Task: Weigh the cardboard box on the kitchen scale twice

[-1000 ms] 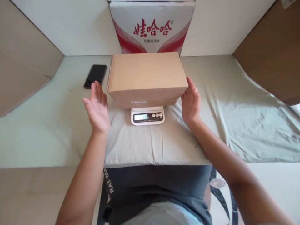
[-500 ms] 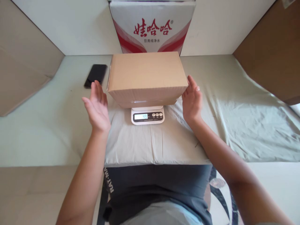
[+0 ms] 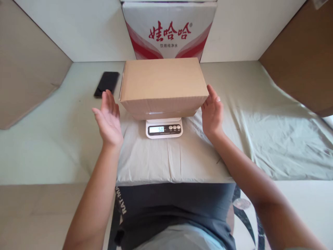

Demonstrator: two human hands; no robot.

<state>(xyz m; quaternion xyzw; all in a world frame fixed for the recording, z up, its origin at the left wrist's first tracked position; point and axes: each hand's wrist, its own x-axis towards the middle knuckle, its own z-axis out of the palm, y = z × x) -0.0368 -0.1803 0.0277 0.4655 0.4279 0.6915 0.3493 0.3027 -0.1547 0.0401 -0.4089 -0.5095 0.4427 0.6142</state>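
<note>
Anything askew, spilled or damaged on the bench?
No spill or clear damage visible. Slightly odd: the brown cardboard box sits on a much smaller white scale and overhangs it on both sides, so the perch looks a bit precarious. The green cloth is also creased, notably at right.

Matt cardboard box (image 3: pixel 163 80), seemingly plastic scale (image 3: pixel 167 130)
</note>
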